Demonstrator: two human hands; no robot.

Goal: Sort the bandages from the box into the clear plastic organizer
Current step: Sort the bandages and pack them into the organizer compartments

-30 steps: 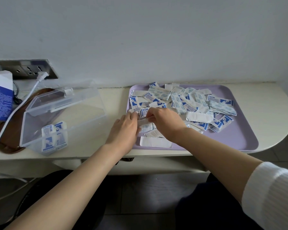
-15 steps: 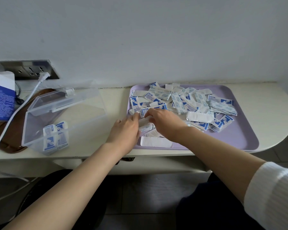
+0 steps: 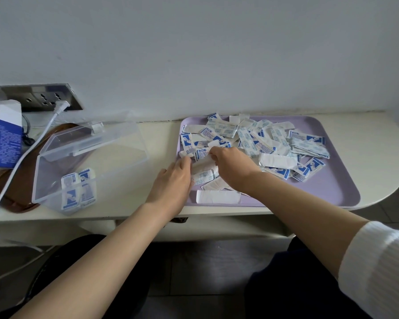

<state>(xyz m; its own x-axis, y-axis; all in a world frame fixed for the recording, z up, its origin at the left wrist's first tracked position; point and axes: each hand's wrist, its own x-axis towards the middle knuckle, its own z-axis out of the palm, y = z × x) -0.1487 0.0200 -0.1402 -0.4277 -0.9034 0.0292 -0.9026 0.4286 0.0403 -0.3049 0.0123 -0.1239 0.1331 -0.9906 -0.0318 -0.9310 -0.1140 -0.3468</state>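
I have both hands at the near-left corner of the purple tray (image 3: 332, 196), and they meet on a small bundle of bandages (image 3: 202, 165). My left hand (image 3: 175, 178) pinches its left end with curled fingers. My right hand (image 3: 230, 164) curls over its right end, though I cannot see those fingertips clearly. The bundle's long axis runs roughly 9 to 3 o'clock, with the right end tipped slightly toward 2. The clear plastic organizer (image 3: 115, 157) lies at about 9 o'clock from the hands, well apart, open, with a few bandages standing in its near-left corner (image 3: 78, 189). My left hand is the nearer one, so I judge it should carry the bundle across. The wrappers are flat white paper strips printed in blue, thin and slippery-looking. The loose pile (image 3: 263, 139) spreads from 12 to 3 o'clock.
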